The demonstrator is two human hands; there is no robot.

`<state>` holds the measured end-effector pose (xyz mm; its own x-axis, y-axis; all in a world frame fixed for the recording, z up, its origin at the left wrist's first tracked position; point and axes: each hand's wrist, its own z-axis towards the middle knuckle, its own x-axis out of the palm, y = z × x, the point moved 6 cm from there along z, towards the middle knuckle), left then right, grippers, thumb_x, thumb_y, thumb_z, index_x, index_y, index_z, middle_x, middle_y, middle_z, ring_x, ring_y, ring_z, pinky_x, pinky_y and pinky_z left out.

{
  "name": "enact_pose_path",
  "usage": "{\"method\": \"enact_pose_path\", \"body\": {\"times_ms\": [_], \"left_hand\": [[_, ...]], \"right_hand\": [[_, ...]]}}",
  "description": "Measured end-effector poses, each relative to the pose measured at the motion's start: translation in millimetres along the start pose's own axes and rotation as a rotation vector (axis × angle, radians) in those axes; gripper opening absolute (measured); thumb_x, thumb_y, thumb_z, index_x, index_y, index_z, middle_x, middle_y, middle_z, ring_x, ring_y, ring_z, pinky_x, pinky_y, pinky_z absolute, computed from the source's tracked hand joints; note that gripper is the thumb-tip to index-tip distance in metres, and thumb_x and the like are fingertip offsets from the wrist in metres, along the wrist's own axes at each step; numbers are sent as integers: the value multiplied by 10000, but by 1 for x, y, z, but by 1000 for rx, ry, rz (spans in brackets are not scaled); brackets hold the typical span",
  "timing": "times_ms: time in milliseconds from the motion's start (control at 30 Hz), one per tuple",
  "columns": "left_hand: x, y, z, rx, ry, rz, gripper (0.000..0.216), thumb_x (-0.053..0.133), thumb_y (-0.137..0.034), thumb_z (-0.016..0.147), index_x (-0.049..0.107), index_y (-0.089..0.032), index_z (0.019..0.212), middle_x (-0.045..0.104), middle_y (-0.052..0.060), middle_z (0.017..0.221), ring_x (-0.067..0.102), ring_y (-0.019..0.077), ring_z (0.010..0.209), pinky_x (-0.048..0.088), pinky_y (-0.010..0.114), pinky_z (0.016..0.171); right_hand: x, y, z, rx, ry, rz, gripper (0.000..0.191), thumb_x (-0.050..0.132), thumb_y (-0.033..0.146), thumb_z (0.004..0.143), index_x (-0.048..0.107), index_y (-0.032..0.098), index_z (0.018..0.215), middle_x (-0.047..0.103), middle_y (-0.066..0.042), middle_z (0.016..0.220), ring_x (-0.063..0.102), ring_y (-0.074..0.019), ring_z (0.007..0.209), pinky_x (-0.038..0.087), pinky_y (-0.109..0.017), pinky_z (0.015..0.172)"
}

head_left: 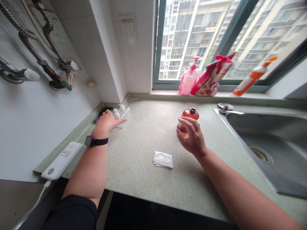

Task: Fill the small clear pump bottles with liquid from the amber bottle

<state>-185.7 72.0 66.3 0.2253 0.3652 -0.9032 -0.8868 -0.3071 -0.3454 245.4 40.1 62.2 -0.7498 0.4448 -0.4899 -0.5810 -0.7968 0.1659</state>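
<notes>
At the back left corner of the counter, my left hand [107,120] is on a clear plastic box [127,114]. Its thumb stretches along the near side, and the other fingertips are hidden behind the hand. White pump tops [116,112] stand up at the box. My right hand [192,135] is in front of a brown-orange bottle [189,114] with a dark neck. Its fingers are curved, with a gap between them and the thumb, and it covers part of the upright bottle. A folded white tissue [163,159] lies on the counter between my arms.
A steel sink [254,127] with a tap [231,111] is at the right. A pink pump bottle [189,80], a red pouch [212,76] and an orange-white bottle [251,78] line the window sill. A white power strip [62,159] lies along the left edge, below wall valves [69,66].
</notes>
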Motion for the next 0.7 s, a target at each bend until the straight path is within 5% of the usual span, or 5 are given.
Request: {"method": "enact_pose_path", "body": {"times_ms": [100,267,367,500,700], "left_hand": [[5,-12,-7,-38,177,129,817,839,-664,762,508,-124,1278,692,345,1308,706,506,1233,584,537,926],[-16,-21,-11,-39,102,31,750,854,-540,779,502,-151,1315,747,283,1191,741,490,1152,593,543,892],[-17,-41,-16,131,56,-194,782,877,-579,773,493,-195,1335,752,198,1152,753,410,1107,606,520,918],[5,-96,-41,465,193,-607,736,868,-582,821,491,-237,1351,714,143,1248,755,285,1053,634,486,951],[45,-158,-98,768,249,-743,744,892,-528,836,494,-245,1397,706,121,1253,737,289,1115,624,519,1016]], "right_hand": [[4,2,-1,22,32,43,588,658,215,985,529,335,1545,673,-128,1340,684,-338,1237,610,-573,1050],[7,1,-2,50,58,88,472,632,237,1003,606,316,1468,693,-126,1302,698,-328,1192,625,-564,1005],[11,-1,-3,91,79,105,399,619,268,1015,645,304,1412,723,-118,1250,709,-324,1162,618,-564,1004],[18,-4,-5,183,105,161,329,616,342,1031,677,287,1350,736,-119,1242,707,-318,1181,606,-551,1033],[20,-4,-6,322,130,272,386,573,505,1060,670,308,1377,701,-120,1328,667,-317,1274,579,-566,1098]]}}
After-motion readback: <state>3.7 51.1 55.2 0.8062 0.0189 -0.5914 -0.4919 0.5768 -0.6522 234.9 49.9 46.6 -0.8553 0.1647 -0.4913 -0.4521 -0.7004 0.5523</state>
